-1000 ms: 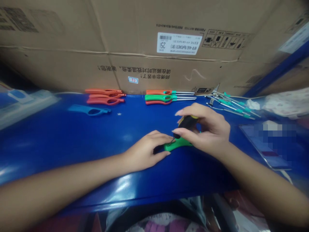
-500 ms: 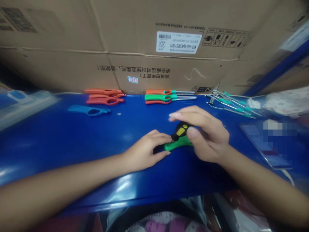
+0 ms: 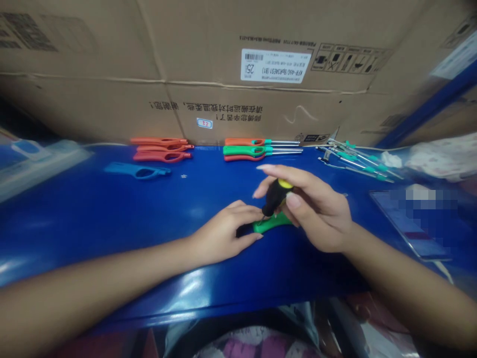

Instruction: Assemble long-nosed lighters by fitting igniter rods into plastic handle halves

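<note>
A green lighter handle (image 3: pixel 271 223) lies on the blue table in front of me, partly hidden by both hands. My left hand (image 3: pixel 227 228) grips its left end between thumb and fingers. In my right hand (image 3: pixel 316 204) is a stubby black and yellow screwdriver (image 3: pixel 276 195), pinched between thumb and fingers. The screwdriver stands tilted with its shaft down at the left part of the green handle, close by my left fingertips. Whatever its tip touches is too small to make out.
Orange-red lighter shells (image 3: pixel 162 155) and a blue shell (image 3: pixel 137 170) lie at the back left, near tiny metal bits (image 3: pixel 184 176). Long-nosed lighters (image 3: pixel 244 150) sit against the cardboard box (image 3: pixel 208 59). Metal tubes with teal parts (image 3: pixel 357 160) and a phone (image 3: pixel 406 228) are on the right.
My right hand has turned the screwdriver, and its fingers have shifted around the grip. My left hand and the green handle stay where they were.
</note>
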A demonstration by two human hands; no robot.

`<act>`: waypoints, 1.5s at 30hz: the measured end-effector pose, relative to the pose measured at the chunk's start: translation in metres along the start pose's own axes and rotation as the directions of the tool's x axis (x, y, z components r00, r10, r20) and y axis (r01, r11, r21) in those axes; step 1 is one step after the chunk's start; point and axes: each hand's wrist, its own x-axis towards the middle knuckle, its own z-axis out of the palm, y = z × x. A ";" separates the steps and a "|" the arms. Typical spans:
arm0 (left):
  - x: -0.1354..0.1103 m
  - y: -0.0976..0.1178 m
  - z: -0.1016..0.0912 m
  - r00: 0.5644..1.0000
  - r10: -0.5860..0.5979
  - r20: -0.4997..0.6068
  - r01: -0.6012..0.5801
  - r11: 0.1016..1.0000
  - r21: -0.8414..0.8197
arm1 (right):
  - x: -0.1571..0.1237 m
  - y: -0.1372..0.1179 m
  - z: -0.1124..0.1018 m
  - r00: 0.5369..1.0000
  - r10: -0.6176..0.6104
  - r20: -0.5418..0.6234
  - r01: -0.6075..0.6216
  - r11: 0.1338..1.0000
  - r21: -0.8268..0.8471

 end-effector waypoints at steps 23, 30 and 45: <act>0.000 0.002 0.001 1.000 -0.016 0.007 0.016 1.000 0.002 | -0.003 0.002 -0.002 0.997 0.067 -0.029 -0.068 0.997 -0.027; -0.001 0.004 0.002 0.999 0.040 0.010 -0.041 0.995 0.086 | 0.001 -0.001 -0.001 0.996 -0.082 -0.042 0.075 0.985 -0.153; -0.002 0.003 0.002 0.999 0.031 0.010 -0.032 0.997 0.072 | 0.002 -0.008 0.001 0.990 -0.127 -0.054 0.112 0.968 -0.225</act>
